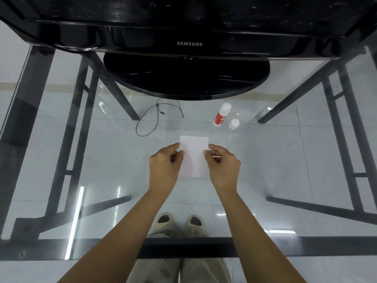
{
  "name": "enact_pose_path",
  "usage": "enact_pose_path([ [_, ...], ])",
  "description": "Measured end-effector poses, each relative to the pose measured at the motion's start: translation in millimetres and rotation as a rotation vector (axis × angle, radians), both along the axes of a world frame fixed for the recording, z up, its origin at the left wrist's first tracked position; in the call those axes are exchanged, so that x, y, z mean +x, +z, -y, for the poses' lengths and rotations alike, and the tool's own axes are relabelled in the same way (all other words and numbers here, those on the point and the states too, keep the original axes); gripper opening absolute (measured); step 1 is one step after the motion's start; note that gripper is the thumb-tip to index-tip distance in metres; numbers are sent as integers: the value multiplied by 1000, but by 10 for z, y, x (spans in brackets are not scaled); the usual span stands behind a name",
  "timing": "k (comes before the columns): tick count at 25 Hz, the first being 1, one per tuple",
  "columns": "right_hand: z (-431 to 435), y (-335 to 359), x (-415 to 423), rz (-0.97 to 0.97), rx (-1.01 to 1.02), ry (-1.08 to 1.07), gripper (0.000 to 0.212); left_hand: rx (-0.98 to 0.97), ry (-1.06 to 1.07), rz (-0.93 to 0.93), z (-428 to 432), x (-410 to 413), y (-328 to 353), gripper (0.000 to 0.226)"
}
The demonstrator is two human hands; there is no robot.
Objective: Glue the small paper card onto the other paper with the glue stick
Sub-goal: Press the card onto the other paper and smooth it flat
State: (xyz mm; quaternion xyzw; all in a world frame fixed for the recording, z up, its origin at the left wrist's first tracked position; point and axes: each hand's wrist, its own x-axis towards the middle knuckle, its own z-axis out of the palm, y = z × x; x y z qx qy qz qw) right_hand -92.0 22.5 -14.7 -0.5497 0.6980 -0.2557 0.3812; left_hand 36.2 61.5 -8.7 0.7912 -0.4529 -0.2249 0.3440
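A white paper (194, 142) lies on the glass table in front of me. A smaller white card (194, 160) is over its near part, pinched at its left edge by my left hand (165, 165) and at its right edge by my right hand (222, 166). Where the card ends and the paper begins is hard to tell. The red and white glue stick (221, 115) lies on its side beyond the paper to the right, uncapped. Its white cap (234, 123) stands next to it.
A black Samsung monitor on a round base (186, 78) stands at the back of the glass table (102, 160). A thin black cable (151, 119) loops left of the paper. Black table legs and my feet show through the glass.
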Motion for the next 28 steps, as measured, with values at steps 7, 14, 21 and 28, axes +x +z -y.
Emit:
enact_pose_path([
  [7, 8, -14, 18, -21, 11, -11, 24, 19, -4, -21, 10, 5, -21, 25],
  [14, 8, -4, 39, -30, 7, -25, 25, 51, -3, 5, 39, 3, -41, 25],
  [21, 11, -24, 46, -37, -5, -33, 23, 68, -20, 34, 56, -6, -52, 25],
  [28, 47, -50, 41, -87, -26, -17, 24, 108, -23, 76, 71, -32, -56, 27],
])
